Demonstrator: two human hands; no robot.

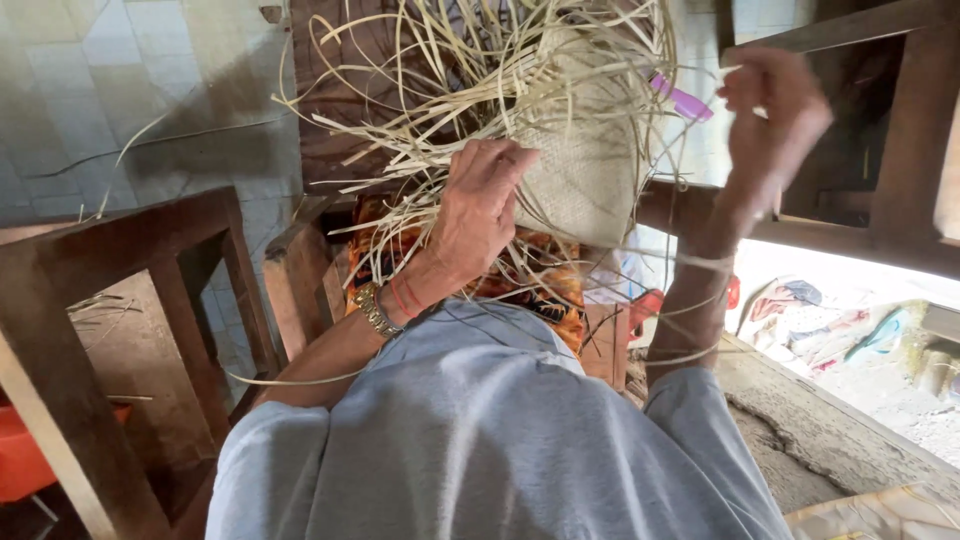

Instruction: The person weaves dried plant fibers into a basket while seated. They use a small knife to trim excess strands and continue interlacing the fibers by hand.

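Note:
A half-woven piece of pale straw (585, 165) sits in front of me, with many loose strips (450, 60) fanning out of its top and left side. My left hand (480, 205) presses against the woven panel, fingers curled over its edge. A gold watch and red threads are on that wrist. My right hand (770, 115) is raised to the right, pinching a thin straw strip and pulling it away from the weave. A pink-purple object (685, 100) shows behind the straw.
A dark wooden stool (120, 300) stands at the left. A wooden frame (880, 150) is at the right. Orange patterned cloth (545, 285) lies under the weave. A concrete ledge (800, 420) and tiled floor (120, 90) surround me.

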